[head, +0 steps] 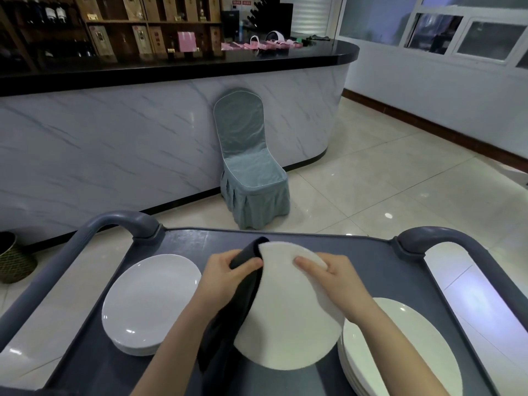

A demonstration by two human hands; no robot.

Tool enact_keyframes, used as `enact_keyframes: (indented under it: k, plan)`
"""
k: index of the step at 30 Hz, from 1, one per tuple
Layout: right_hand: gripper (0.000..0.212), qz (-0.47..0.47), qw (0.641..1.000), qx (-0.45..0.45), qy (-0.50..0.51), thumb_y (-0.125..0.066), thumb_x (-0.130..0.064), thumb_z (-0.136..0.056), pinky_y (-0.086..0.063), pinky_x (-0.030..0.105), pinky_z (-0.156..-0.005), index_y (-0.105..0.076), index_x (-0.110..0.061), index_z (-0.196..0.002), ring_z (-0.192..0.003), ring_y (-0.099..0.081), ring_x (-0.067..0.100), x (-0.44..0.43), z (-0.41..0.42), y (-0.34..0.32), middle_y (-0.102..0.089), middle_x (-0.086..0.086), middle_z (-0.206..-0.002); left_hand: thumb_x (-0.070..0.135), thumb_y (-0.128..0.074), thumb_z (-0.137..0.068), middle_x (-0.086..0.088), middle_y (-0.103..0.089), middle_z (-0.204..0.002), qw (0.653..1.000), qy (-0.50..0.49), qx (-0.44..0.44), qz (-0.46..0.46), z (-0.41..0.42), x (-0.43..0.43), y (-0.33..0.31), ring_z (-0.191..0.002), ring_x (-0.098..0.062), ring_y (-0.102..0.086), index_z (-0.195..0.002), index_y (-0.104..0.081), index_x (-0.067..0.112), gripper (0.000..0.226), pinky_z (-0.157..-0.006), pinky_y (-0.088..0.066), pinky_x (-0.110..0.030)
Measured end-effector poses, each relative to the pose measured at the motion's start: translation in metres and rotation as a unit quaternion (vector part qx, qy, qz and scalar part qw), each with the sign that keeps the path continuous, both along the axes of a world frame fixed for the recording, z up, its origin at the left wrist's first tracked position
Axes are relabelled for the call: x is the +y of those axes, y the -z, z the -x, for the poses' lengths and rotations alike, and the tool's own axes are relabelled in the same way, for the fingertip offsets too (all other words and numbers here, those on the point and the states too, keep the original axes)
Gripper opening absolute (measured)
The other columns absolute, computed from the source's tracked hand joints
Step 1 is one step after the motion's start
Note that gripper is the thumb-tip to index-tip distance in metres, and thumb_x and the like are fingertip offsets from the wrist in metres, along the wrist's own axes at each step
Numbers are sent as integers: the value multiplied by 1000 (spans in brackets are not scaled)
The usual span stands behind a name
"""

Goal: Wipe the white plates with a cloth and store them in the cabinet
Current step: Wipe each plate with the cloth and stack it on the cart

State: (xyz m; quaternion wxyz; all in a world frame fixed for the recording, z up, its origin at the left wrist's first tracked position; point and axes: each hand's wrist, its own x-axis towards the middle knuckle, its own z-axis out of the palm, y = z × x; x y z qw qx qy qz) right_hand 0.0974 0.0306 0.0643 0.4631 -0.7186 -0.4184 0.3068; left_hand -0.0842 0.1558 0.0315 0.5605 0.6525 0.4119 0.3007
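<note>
White plate (288,310), round and matte-looking, sits in the lower centre of the frame, held tilted above the grey cart (185,241) with its face turned toward the camera. The left hand (228,272) grips a dark cloth (228,324) against the plate's left rim. Its fingers are curled round the fabric, which folds over the top edge of the plate and hangs down along its left side to the lower middle of the picture. The right hand (337,278) holds the plate at its upper right edge. The thumb lies across the face, and the other fingers are hidden behind it.

At the lower left a stack of white plates (148,301) rests on the cart top, just beside the left forearm. At the lower right a second stack (400,347), larger in the frame, lies partly under the held plate and the right forearm. Curved grey handles rise at the cart's far corners, one at mid-left (125,221) and one at mid-right (428,235).

Beyond the cart, in the middle of the frame, a chair (248,167) in a blue-grey cover stands against a marble-patterned counter (114,144) with a black top. Wooden shelves (114,24) with bottles and boxes fill the upper left. A woven basket (14,261) shows at the left edge, on the pale tiled floor (385,181). Windows (471,35) are at the upper right.
</note>
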Motion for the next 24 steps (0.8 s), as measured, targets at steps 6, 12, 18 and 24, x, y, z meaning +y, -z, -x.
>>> enact_keyframes:
  k: [6, 12, 18, 24]
  plan:
    - [24, -76, 916, 309, 244, -65, -35, -94, -57, 26, -57, -75, -17, -80, -69, -72, 11, 5, 32, 23, -77, -4, -80, 36, -72, -86, 2, -77, -84, 947, -211, -123, 211, -9, -21, 24, -79, -17, -73, -87, -74, 17, 19, -74, -58, -35]
    - [7, -75, 993, 80, 48, -70, -36, -89, -51, 15, -70, -75, -40, -93, -80, -69, 5, 6, -14, 0, -75, -11, -91, 28, -75, -83, 7, -70, -63, 991, -108, -57, 52, 5, 2, 6, -56, -6, -59, -66, -72, 18, 20, -51, -48, -18]
    - [51, 40, 972, -169, -157, -62, -48, -92, -26, 22, -50, -39, -17, -58, -52, -32, 5, 25, -8, 2, -37, -12, -53, 24, -77, -81, 7, -55, -63, 988, 114, 59, -91, -10, 3, -4, -57, -5, -46, -73, -68, 7, 20, -56, -38, -21]
    - [42, -55, 991, 63, 108, -64, -35, -94, -41, 23, -54, -59, -2, -69, -58, -49, 10, 12, -1, 9, -57, -5, -63, 29, -72, -87, 10, -73, -67, 986, -149, -39, 64, -3, -9, 13, -61, -6, -63, -71, -72, 21, 18, -55, -49, -16]
